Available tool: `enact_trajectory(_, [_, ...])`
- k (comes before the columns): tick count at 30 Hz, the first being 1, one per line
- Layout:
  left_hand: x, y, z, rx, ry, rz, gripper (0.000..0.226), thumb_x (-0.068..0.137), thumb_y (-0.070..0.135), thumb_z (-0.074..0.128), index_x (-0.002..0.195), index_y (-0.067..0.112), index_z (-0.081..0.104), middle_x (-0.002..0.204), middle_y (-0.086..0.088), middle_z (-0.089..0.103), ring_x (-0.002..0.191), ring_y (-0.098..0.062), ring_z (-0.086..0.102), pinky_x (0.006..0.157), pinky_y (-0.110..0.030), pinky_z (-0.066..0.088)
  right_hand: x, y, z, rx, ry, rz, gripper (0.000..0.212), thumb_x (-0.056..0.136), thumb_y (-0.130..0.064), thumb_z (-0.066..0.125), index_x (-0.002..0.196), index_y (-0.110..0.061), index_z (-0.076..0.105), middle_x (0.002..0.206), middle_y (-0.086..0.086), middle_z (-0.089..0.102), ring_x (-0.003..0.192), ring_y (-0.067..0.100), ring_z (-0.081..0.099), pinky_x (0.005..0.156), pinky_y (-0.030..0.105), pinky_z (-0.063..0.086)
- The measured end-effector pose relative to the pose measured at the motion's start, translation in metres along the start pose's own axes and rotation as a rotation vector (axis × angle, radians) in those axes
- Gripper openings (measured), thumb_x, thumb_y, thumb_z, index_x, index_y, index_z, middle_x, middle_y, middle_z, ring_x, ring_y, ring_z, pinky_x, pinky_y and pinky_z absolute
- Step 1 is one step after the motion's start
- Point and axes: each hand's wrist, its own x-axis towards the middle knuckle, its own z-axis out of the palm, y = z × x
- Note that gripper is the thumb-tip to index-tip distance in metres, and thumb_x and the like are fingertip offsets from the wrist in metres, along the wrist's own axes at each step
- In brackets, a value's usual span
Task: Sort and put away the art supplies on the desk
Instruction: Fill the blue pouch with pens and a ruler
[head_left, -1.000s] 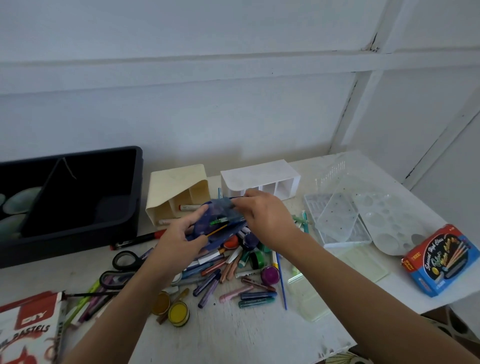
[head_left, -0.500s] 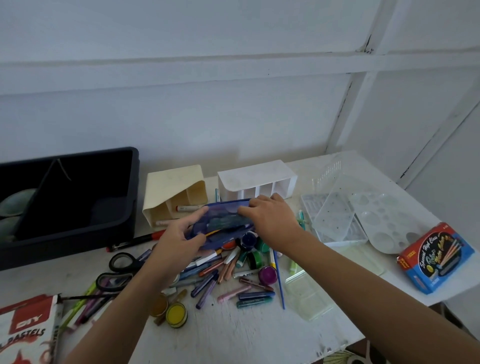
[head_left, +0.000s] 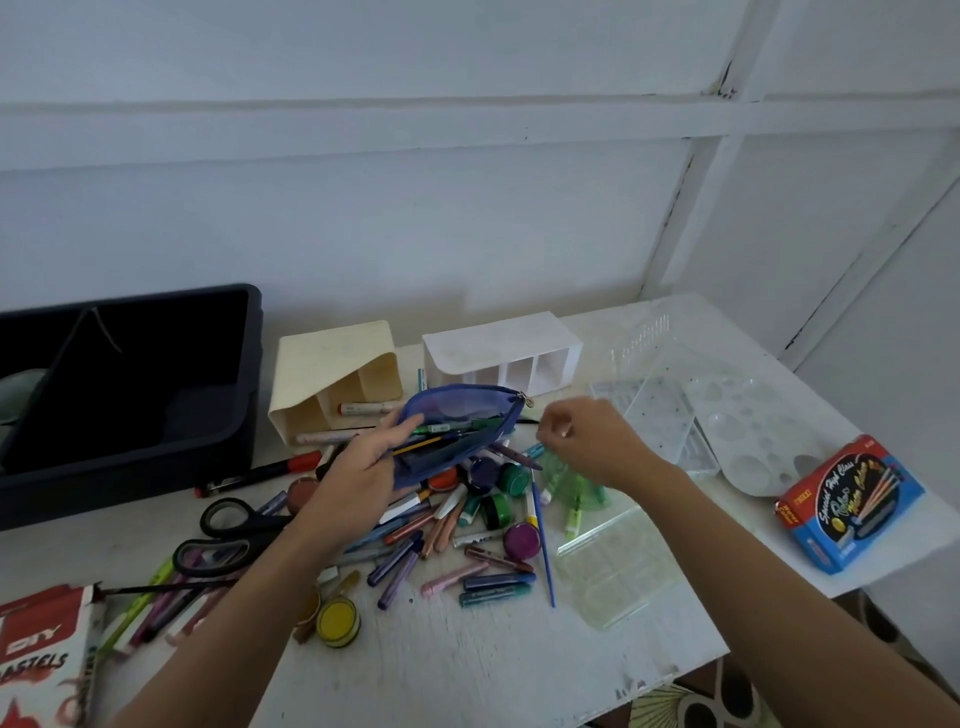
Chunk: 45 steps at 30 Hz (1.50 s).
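Observation:
My left hand (head_left: 358, 467) grips a blue mesh pencil pouch (head_left: 457, 413) by its left end, above the pile. The pouch gapes open, with a green pen and a yellow pencil inside. My right hand (head_left: 587, 441) hovers just right of the pouch with curled fingers, thumb against forefinger, nothing visible between them. Below lies a heap of crayons, markers and small paint pots (head_left: 441, 545), a yellow pot (head_left: 337, 621) and a thin blue brush (head_left: 543, 545).
A cream organiser (head_left: 332, 364) and a white organiser (head_left: 498, 343) lie on their sides at the back. A black bin (head_left: 130, 441) stands left. Black scissors (head_left: 228, 535), a pastels box (head_left: 41, 654), clear palettes (head_left: 748, 426), a clear case (head_left: 618, 566) and a blue-red box (head_left: 852, 504) surround the pile.
My right hand has let go of the pouch and moved off to the right. The pouch, held closed between both hands before, now gapes open in my left hand alone.

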Motion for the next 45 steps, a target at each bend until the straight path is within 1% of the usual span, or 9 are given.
enact_trajectory(2, [0.001, -0.004, -0.002, 0.068, -0.008, 0.000, 0.039, 0.111, 0.008, 0.038, 0.137, 0.031, 0.056, 0.151, 0.008, 0.048, 0.130, -0.015, 0.057, 0.107, -0.035, 0.050, -0.009, 0.007, 0.005, -0.234, -0.128, 0.011, 0.015, 0.092, -0.024, 0.057, 0.093, -0.017, 0.070, 0.095, 0.001, 0.069, 0.086, 0.020, 0.064, 0.080, 0.035, 0.055])
enact_trajectory(5, [-0.002, -0.010, -0.010, 0.399, 0.070, 0.122, 0.056, 0.105, 0.003, 0.043, 0.152, 0.033, 0.044, 0.153, 0.012, 0.044, 0.136, -0.010, 0.047, 0.104, -0.018, 0.047, -0.021, 0.009, 0.015, -0.450, -0.115, -0.019, 0.016, 0.091, -0.031, 0.058, 0.100, -0.021, 0.066, 0.101, -0.002, 0.060, 0.088, 0.018, 0.058, 0.070, 0.030, 0.049])
enact_trajectory(8, [0.000, -0.014, -0.013, 0.509, 0.137, 0.165, 0.064, 0.099, -0.001, 0.051, 0.152, 0.034, 0.045, 0.149, 0.013, 0.051, 0.134, -0.014, 0.051, 0.115, -0.037, 0.042, -0.024, 0.010, 0.020, -0.536, -0.074, -0.058, 0.024, 0.092, -0.035, 0.059, 0.109, -0.021, 0.066, 0.106, -0.003, 0.059, 0.090, 0.020, 0.060, 0.065, 0.030, 0.046])
enact_trajectory(17, [0.002, -0.017, -0.016, 0.247, 0.198, 0.059, 0.072, 0.090, -0.016, 0.053, 0.137, 0.039, 0.063, 0.104, 0.035, 0.070, 0.097, -0.023, 0.059, 0.094, -0.069, 0.050, -0.030, 0.012, 0.020, -0.509, -0.102, -0.055, 0.030, 0.085, -0.042, 0.067, 0.107, -0.020, 0.068, 0.098, -0.004, 0.055, 0.085, 0.016, 0.057, 0.067, 0.031, 0.052])
enact_trajectory(22, [0.003, -0.017, -0.016, 0.229, 0.221, 0.050, 0.078, 0.087, -0.016, 0.057, 0.134, 0.046, 0.062, 0.100, 0.032, 0.071, 0.090, -0.025, 0.062, 0.093, -0.063, 0.051, -0.032, 0.006, 0.015, -0.308, 0.145, -0.033, 0.020, 0.095, -0.024, 0.051, 0.100, -0.019, 0.070, 0.087, -0.003, 0.063, 0.072, 0.016, 0.058, 0.060, 0.029, 0.049])
enact_trajectory(32, [-0.007, -0.008, -0.018, 0.192, 0.185, 0.056, 0.078, 0.088, -0.018, 0.056, 0.143, 0.036, 0.057, 0.119, 0.036, 0.057, 0.093, 0.003, 0.070, 0.091, -0.042, 0.061, -0.027, -0.049, 0.015, 0.250, 0.426, -0.469, 0.016, 0.095, -0.001, 0.059, 0.102, -0.009, 0.071, 0.091, 0.001, 0.067, 0.081, 0.015, 0.061, 0.071, 0.030, 0.052])
enact_trajectory(36, [-0.016, -0.008, -0.021, 0.187, 0.180, 0.070, 0.079, 0.089, -0.018, 0.056, 0.145, 0.036, 0.053, 0.120, 0.035, 0.055, 0.086, 0.015, 0.066, 0.085, -0.030, 0.059, -0.017, -0.071, 0.024, 0.219, 0.310, -0.580, 0.021, 0.095, -0.001, 0.060, 0.108, -0.008, 0.075, 0.098, 0.005, 0.070, 0.087, 0.020, 0.063, 0.076, 0.035, 0.054])
enact_trajectory(41, [-0.030, -0.011, -0.027, 0.160, 0.108, 0.081, 0.081, 0.091, -0.017, 0.055, 0.148, 0.039, 0.049, 0.133, 0.025, 0.058, 0.111, -0.006, 0.068, 0.087, -0.031, 0.062, -0.012, -0.093, 0.037, 0.019, 0.214, -0.715, 0.027, 0.089, 0.000, 0.059, 0.110, -0.008, 0.074, 0.100, 0.009, 0.069, 0.091, 0.027, 0.062, 0.079, 0.040, 0.053])
enact_trajectory(45, [-0.035, -0.014, -0.031, 0.156, 0.087, 0.088, 0.081, 0.091, -0.016, 0.056, 0.146, 0.042, 0.050, 0.126, 0.030, 0.058, 0.107, 0.007, 0.066, 0.076, -0.016, 0.057, -0.008, -0.099, 0.048, -0.156, 0.088, -0.711, 0.032, 0.090, -0.008, 0.057, 0.118, -0.015, 0.071, 0.114, 0.006, 0.068, 0.106, 0.027, 0.058, 0.093, 0.042, 0.048])
